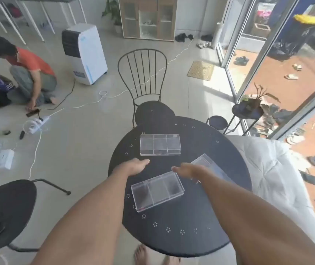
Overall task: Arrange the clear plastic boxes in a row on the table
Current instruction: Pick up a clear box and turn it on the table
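Observation:
Three clear plastic boxes with inner dividers lie on the round black table (200,222). One box (160,144) lies square at the far middle. A second box (157,191) lies tilted near the centre. A third box (208,165) lies at the right, partly hidden under my right forearm. My left hand (135,167) hovers over the table's left side, fingers together and pointing forward, holding nothing. My right hand (186,170) hangs above the far right corner of the tilted box, fingers curled downward, and whether it touches a box is unclear.
A black wire chair (143,73) stands behind the table and a black stool (3,213) at the near left. A white cushion (267,169) lies against the table's right side. Two people crouch on the floor at far left among cables.

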`<state>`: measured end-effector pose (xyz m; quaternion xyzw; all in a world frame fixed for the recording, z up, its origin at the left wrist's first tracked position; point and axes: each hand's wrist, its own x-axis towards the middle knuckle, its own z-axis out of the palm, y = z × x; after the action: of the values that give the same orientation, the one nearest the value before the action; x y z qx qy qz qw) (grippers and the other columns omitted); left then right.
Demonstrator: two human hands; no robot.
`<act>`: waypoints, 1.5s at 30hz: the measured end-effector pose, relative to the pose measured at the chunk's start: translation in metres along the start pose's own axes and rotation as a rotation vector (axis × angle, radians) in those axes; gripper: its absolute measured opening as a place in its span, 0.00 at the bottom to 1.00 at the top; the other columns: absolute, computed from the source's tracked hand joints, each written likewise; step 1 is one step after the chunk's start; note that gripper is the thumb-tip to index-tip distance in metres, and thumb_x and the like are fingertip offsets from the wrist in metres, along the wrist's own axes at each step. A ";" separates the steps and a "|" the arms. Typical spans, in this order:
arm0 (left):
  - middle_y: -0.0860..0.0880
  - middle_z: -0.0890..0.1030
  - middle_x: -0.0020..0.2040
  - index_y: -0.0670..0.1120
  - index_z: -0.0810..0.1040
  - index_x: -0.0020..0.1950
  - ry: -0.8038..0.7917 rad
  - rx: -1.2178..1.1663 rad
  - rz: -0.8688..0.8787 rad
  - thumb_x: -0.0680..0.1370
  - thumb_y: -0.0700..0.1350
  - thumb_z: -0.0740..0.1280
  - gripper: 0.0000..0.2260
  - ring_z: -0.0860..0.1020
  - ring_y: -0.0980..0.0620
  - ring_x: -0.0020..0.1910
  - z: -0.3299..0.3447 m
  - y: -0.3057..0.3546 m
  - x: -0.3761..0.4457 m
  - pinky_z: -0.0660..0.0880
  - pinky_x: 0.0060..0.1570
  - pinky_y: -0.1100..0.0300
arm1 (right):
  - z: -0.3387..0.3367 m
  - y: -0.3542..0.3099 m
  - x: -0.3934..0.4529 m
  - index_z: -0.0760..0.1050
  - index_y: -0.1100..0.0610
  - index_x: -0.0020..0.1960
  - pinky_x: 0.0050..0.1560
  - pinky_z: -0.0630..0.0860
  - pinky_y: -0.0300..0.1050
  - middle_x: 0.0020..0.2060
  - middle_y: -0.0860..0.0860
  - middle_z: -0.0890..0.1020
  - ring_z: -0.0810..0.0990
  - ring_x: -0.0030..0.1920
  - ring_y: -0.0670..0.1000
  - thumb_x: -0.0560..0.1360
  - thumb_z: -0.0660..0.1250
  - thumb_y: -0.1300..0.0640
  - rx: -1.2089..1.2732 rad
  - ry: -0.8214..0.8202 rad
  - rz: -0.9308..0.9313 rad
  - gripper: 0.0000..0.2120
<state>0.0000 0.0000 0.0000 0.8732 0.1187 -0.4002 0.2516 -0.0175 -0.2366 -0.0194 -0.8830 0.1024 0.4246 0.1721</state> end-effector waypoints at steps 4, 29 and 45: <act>0.44 0.61 0.83 0.50 0.56 0.83 -0.040 -0.243 -0.227 0.78 0.70 0.53 0.39 0.68 0.37 0.75 0.032 -0.035 0.006 0.70 0.70 0.43 | 0.027 0.006 0.012 0.56 0.58 0.89 0.74 0.73 0.61 0.87 0.56 0.63 0.69 0.82 0.65 0.86 0.48 0.32 0.281 0.003 0.057 0.40; 0.48 0.79 0.58 0.45 0.77 0.49 0.120 -1.189 -0.122 0.75 0.50 0.69 0.10 0.79 0.47 0.60 0.054 -0.061 0.049 0.73 0.63 0.51 | 0.041 0.036 0.046 0.78 0.62 0.58 0.46 0.83 0.56 0.45 0.57 0.82 0.85 0.45 0.60 0.87 0.64 0.45 1.282 0.014 0.120 0.18; 0.43 0.81 0.49 0.43 0.81 0.52 -0.099 -0.929 -0.199 0.72 0.52 0.69 0.15 0.77 0.46 0.44 0.028 -0.077 0.066 0.77 0.36 0.58 | 0.048 0.041 0.029 0.76 0.62 0.53 0.39 0.78 0.48 0.36 0.58 0.80 0.78 0.35 0.57 0.81 0.66 0.58 1.139 -0.073 0.206 0.07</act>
<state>-0.0069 0.0509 -0.0919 0.6326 0.3559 -0.3681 0.5811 -0.0473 -0.2559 -0.0793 -0.6216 0.3941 0.3472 0.5812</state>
